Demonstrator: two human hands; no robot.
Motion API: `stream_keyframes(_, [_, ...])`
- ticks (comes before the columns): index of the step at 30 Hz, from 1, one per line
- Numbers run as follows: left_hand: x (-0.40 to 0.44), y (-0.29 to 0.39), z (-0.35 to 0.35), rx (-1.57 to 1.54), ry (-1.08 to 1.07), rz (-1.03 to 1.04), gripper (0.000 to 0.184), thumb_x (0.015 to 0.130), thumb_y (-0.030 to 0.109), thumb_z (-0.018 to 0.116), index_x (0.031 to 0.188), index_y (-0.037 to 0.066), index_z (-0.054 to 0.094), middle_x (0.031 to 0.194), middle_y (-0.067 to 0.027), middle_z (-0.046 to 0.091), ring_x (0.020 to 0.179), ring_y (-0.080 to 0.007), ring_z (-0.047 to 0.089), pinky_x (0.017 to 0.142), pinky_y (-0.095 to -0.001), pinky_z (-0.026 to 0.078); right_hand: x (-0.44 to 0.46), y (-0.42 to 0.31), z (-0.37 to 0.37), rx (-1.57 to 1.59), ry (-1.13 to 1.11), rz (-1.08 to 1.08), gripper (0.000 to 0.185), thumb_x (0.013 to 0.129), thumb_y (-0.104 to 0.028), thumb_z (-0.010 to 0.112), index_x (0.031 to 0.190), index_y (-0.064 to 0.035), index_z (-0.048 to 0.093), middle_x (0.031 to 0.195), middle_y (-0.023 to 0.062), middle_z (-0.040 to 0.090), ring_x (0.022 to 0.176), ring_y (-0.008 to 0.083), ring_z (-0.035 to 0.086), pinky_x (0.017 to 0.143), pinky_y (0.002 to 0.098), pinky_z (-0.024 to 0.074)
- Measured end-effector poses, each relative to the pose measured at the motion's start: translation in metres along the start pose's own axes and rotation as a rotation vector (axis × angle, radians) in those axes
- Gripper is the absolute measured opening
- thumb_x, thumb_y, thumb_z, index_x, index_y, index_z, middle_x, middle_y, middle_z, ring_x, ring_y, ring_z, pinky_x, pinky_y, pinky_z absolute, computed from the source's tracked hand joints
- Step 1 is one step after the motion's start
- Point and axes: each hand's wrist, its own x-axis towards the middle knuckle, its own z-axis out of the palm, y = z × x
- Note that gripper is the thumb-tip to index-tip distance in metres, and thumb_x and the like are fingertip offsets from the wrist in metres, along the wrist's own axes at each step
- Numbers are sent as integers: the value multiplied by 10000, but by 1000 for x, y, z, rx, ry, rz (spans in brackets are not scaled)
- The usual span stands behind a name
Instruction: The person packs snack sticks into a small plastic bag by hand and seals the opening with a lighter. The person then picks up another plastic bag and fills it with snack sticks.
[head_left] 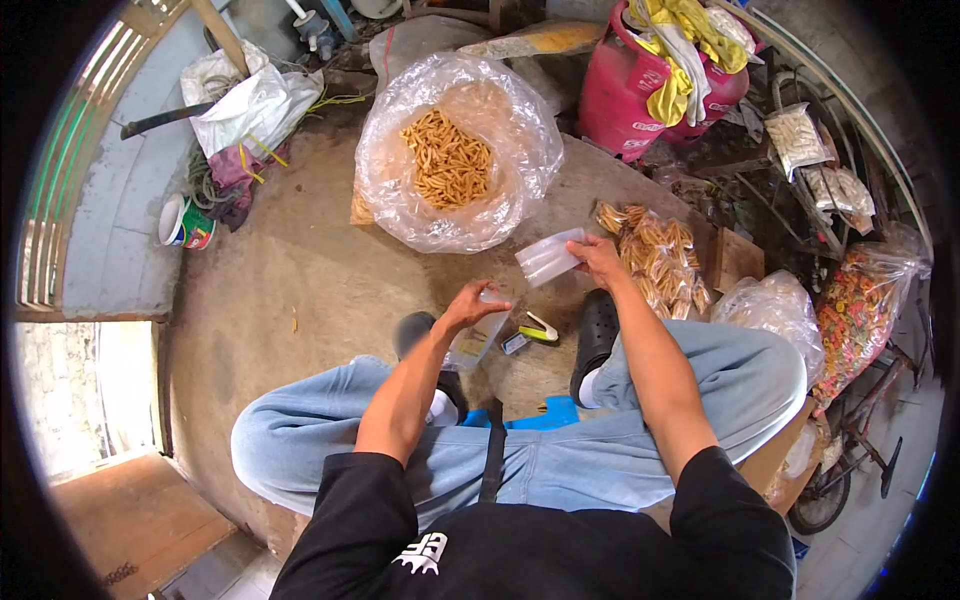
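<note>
My right hand (597, 258) pinches the edge of a clear plastic bag (547, 259), which stretches out to the left and looks flat. My left hand (467, 304) is closed on thin clear plastic at its fingertips. More clear plastic (478, 343) lies below that hand, near my left shoe; whether it is one piece with what I hold, I cannot tell. On the floor between my feet are a green stapler (538, 329) and a small box (514, 344). Ahead, a large open plastic bag (375, 165) holds brown stick snacks (447, 160).
Filled snack packets (662, 258) are piled on the right, beside a crumpled clear bag (770, 315) and a bag of colourful snacks (862, 305). Pink gas cylinders (622, 92) with gloves on top stand behind. A small bucket (186, 222) sits at left.
</note>
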Motion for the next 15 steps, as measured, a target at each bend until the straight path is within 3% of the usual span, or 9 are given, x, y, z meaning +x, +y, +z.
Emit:
stream_keyframes(3, [11,-8,0,106,78,38,505,773,484,691,985,33,607,961,-206,635,927,-329,599,813,-405,455,-3,2,-5,104,62,-38,275,807,-175,722,1039,-48,646,904,38,654,754,144,616,634,307,515])
stream_keyframes(8, [43,-2,1,290,-74,37,442,823,417,655,1107,88,576,1068,-214,622,1030,-358,578,873,-409,447,-5,20,-9,84,103,-11,266,825,-178,706,1052,-60,632,913,41,655,786,151,624,673,316,525])
stream_keyframes(11, [59,-9,6,252,-39,70,428,835,323,634,1190,104,534,1159,-187,598,1113,-364,539,928,-428,437,-10,22,0,14,162,43,255,844,-191,690,1059,-73,624,924,34,657,798,148,629,691,312,532])
stream_keyframes(13, [61,-16,4,287,89,-21,405,830,193,574,1222,107,515,1223,-183,567,1170,-351,506,958,-433,424,-12,23,11,-47,187,68,252,848,-197,684,1057,-69,624,921,32,657,790,147,630,674,304,532])
stream_keyframes(15, [46,-27,3,295,209,-48,409,804,151,555,1207,90,522,1193,-187,576,1140,-361,517,939,-442,432,-11,29,24,-178,215,98,261,849,-208,680,1058,-63,621,914,29,654,770,145,626,629,301,530])
